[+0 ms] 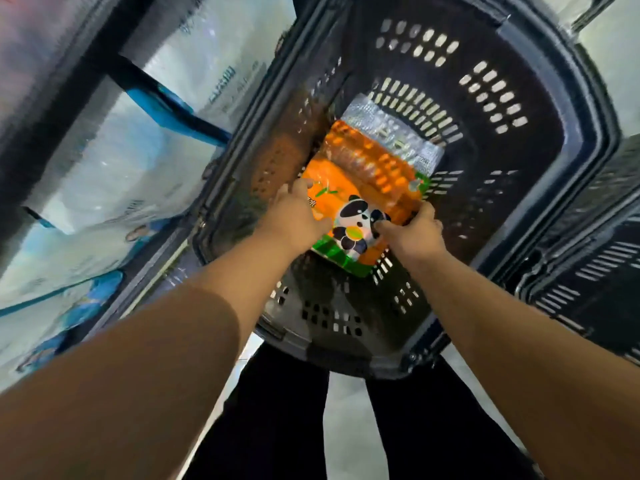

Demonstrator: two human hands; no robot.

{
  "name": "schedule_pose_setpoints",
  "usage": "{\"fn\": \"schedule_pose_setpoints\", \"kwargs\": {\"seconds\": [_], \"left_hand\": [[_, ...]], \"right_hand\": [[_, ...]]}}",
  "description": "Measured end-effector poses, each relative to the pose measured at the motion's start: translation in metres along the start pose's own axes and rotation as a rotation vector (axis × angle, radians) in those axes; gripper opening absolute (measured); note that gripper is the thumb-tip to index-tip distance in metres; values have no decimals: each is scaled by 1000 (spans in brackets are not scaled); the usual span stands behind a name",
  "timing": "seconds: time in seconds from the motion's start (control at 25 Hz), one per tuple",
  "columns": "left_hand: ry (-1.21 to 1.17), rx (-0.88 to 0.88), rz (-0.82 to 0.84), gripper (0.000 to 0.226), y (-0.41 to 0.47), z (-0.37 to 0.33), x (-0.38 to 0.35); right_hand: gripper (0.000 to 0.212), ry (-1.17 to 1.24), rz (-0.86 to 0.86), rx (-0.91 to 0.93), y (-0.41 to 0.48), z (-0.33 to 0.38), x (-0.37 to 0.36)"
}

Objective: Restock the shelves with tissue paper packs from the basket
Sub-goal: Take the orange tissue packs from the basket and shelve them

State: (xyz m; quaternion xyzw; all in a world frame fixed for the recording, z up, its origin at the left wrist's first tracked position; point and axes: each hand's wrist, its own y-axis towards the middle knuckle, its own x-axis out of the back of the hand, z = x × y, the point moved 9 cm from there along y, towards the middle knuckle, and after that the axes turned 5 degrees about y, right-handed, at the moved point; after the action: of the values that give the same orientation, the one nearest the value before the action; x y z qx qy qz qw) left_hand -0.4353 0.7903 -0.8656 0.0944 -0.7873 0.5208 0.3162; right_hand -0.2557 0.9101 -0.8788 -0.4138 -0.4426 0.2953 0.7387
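Two bare forearms reach down into a slotted shopping basket for an orange panda tissue pack.

The dark basket stands just beside shelves stacked with large white-and-blue tissue packs, with a second basket at its right. The orange pack lies low inside it, against the left wall and partly covering a silvery pack. The left hand grips the pack's left edge. The right hand pinches the near right corner with its thumb on the panda print, so the hands sit apart across the pack. The film looks glossy, and an edge-only hold could slip as the pack rises. A lift close to the left wall could also snag it or drag the silvery pack along.
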Motion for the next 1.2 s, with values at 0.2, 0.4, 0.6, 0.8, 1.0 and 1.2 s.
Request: {"fn": "schedule_pose_setpoints", "kwargs": {"seconds": [0.2,0.4,0.6,0.8,1.0,1.2], "left_hand": [[12,62,45,83,98,30,-62],[-34,156,-78,98,137,52,-98],[-71,219,-156,102,127,53,-103],[-111,242,-207,101,88,41,-86],[-70,237,-217,105,25,25,-46],[-81,240,-231,108,-65,14,17]], "right_hand": [[86,361,-66,-234,92,-41,-39],[51,361,-44,-302,142,-50,-76],[53,491,-160,-334,141,-50,-81],[90,576,-314,-380,100,-61,-60],[99,468,-408,-363,29,-41,-21],[100,378,-429,-242,-76,4,20]]}}
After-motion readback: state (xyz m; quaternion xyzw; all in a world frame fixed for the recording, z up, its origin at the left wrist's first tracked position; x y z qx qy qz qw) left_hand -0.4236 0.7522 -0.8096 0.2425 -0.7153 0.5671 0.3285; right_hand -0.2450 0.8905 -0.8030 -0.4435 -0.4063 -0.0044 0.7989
